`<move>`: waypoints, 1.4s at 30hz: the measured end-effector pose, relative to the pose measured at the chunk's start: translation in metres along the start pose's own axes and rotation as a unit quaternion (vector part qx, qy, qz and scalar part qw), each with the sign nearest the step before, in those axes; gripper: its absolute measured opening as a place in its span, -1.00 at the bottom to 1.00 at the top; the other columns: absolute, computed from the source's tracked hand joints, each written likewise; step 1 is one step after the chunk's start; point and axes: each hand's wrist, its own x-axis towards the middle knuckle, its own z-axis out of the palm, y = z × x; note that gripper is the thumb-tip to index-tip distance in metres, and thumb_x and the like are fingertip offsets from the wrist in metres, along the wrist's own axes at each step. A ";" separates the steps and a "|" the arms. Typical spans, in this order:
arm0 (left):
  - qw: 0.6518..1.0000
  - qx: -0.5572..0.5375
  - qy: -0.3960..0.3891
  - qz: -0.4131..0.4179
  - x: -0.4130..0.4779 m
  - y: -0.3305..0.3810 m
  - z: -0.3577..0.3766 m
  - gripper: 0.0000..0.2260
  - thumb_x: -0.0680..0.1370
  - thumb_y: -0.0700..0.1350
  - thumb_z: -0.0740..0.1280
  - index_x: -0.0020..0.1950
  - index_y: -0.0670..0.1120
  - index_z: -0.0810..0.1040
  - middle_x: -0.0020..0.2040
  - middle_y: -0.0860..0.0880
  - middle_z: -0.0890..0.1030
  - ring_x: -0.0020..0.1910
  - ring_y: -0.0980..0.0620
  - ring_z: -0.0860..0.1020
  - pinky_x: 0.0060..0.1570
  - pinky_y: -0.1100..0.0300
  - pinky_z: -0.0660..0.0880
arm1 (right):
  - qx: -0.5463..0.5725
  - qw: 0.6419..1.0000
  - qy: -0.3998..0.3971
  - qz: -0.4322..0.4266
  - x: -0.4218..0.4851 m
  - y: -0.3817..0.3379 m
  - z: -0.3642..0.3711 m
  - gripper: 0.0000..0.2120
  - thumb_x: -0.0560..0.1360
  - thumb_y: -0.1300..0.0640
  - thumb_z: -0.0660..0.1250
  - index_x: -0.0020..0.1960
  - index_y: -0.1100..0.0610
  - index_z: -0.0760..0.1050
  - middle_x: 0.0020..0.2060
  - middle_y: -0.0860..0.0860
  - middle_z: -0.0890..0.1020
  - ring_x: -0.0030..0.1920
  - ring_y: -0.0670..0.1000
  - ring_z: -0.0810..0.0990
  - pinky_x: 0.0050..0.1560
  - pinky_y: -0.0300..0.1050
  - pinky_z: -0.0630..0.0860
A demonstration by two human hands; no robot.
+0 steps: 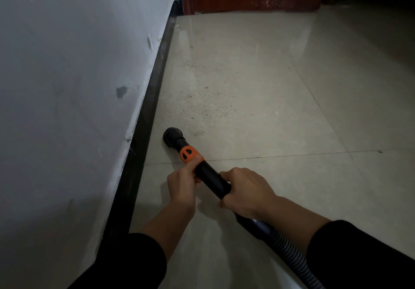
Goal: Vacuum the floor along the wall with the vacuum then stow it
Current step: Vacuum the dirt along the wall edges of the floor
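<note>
Gripping the vacuum tube (212, 177), the left hand (183, 187) pinches just behind the orange collar (190, 154); the right hand (246, 193) wraps the tube nearer the body, hiding that section. Beyond the left hand, the round nozzle (173, 136) meets the floor (269, 109) beside the black baseboard (146, 118). Dust (208, 106) lies further ahead. Behind the right hand, the ribbed hose (289, 252) runs out of frame.

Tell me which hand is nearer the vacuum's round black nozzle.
Left. The left hand grips the tube at the orange collar, just behind the nozzle; the right hand grips it farther back.
</note>
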 end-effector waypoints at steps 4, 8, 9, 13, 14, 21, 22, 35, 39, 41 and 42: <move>1.000 -0.001 0.012 -0.001 0.006 0.004 -0.004 -0.86 0.44 -0.09 0.47 -0.22 -0.13 0.58 -0.23 -0.11 0.63 -0.21 -0.02 0.58 -0.02 0.12 0.52 | -0.005 1.000 -0.005 -0.005 0.007 -0.006 0.000 -0.82 0.35 0.12 0.39 -0.06 0.11 0.52 -0.33 -0.01 0.52 -0.28 0.06 0.56 -0.43 -0.20 0.30; 1.000 -0.012 0.020 -0.006 0.014 0.007 -0.006 -0.86 0.43 -0.10 0.48 -0.20 -0.13 0.58 -0.23 -0.11 0.62 -0.23 -0.01 0.57 -0.08 0.14 0.51 | -0.012 1.000 -0.011 -0.010 0.014 -0.012 -0.003 -0.82 0.35 0.12 0.39 -0.06 0.12 0.53 -0.35 -0.02 0.48 -0.27 0.07 0.54 -0.43 -0.20 0.29; 1.000 -0.014 0.023 -0.008 0.017 0.008 -0.007 -0.86 0.43 -0.10 0.49 -0.20 -0.13 0.58 -0.22 -0.11 0.62 -0.23 -0.01 0.57 -0.13 0.16 0.50 | -0.010 1.000 -0.013 -0.011 0.017 -0.014 -0.003 -0.81 0.35 0.12 0.39 -0.05 0.12 0.52 -0.35 -0.02 0.48 -0.26 0.07 0.55 -0.42 -0.20 0.30; 0.999 -0.018 0.040 -0.011 0.026 0.011 -0.014 -0.84 0.41 -0.09 0.50 -0.23 -0.13 0.58 -0.21 -0.14 0.61 -0.21 -0.04 0.55 -0.15 0.13 0.48 | -0.005 1.000 -0.016 -0.022 0.025 -0.022 0.000 -0.80 0.36 0.12 0.38 -0.03 0.12 0.52 -0.34 -0.03 0.45 -0.26 0.06 0.52 -0.41 -0.20 0.28; 0.999 -0.017 0.043 -0.010 0.028 0.012 -0.017 -0.84 0.41 -0.08 0.49 -0.24 -0.14 0.57 -0.21 -0.14 0.61 -0.21 -0.04 0.54 -0.15 0.12 0.47 | -0.005 1.000 -0.015 -0.025 0.027 -0.025 0.002 -0.80 0.36 0.12 0.38 -0.03 0.11 0.51 -0.35 -0.04 0.44 -0.26 0.06 0.51 -0.42 -0.20 0.27; 0.999 -0.023 0.048 -0.007 0.046 0.014 -0.027 -0.86 0.44 -0.11 0.45 -0.19 -0.16 0.57 -0.12 -0.21 0.59 -0.14 -0.12 0.54 -0.21 0.10 0.45 | 0.014 0.999 0.005 -0.049 0.032 -0.036 0.017 -0.86 0.36 0.14 0.33 -0.17 0.04 0.36 -0.38 -0.07 0.38 -0.31 0.03 0.42 -0.43 -0.20 0.22; 0.998 -0.027 0.048 -0.007 0.048 0.015 -0.028 -0.87 0.45 -0.12 0.44 -0.18 -0.16 0.56 -0.10 -0.21 0.59 -0.13 -0.13 0.54 -0.20 0.10 0.45 | 0.019 0.999 0.008 -0.050 0.033 -0.036 0.018 -0.85 0.36 0.14 0.33 -0.18 0.03 0.35 -0.38 -0.07 0.37 -0.31 0.03 0.42 -0.42 -0.21 0.22; 0.999 -0.030 0.006 0.007 0.053 0.020 -0.014 -0.90 0.51 -0.10 0.37 -0.07 -0.12 0.56 0.09 -0.23 0.62 0.06 -0.18 0.60 0.12 -0.04 0.52 | 0.051 0.997 0.043 -0.029 0.034 -0.035 0.013 -0.85 0.38 0.15 0.30 -0.06 0.02 0.42 -0.29 -0.05 0.43 -0.25 0.03 0.43 -0.28 -0.16 0.30; 1.000 -0.024 -0.004 0.010 0.049 0.016 -0.011 -0.92 0.51 -0.10 0.37 -0.09 -0.10 0.55 0.03 -0.20 0.63 0.01 -0.15 0.60 0.10 -0.02 0.52 | 0.046 0.997 0.048 -0.027 0.030 -0.030 0.013 -0.87 0.37 0.15 0.31 -0.12 0.03 0.38 -0.38 -0.09 0.36 -0.33 0.00 0.39 -0.41 -0.22 0.23; 1.000 -0.020 -0.007 0.012 0.047 0.014 -0.008 -0.92 0.51 -0.10 0.37 -0.10 -0.10 0.55 -0.02 -0.18 0.63 -0.03 -0.13 0.60 0.08 -0.01 0.52 | 0.045 0.997 0.050 -0.026 0.026 -0.027 0.013 -0.87 0.37 0.15 0.31 -0.14 0.03 0.37 -0.39 -0.09 0.36 -0.32 0.01 0.41 -0.41 -0.21 0.25; 1.000 -0.020 -0.008 0.012 0.045 0.013 -0.007 -0.92 0.51 -0.10 0.37 -0.10 -0.10 0.55 -0.04 -0.17 0.63 -0.03 -0.13 0.60 0.09 -0.02 0.52 | 0.045 0.997 0.050 -0.025 0.025 -0.025 0.012 -0.87 0.37 0.15 0.31 -0.14 0.04 0.37 -0.39 -0.09 0.36 -0.32 0.01 0.42 -0.41 -0.20 0.25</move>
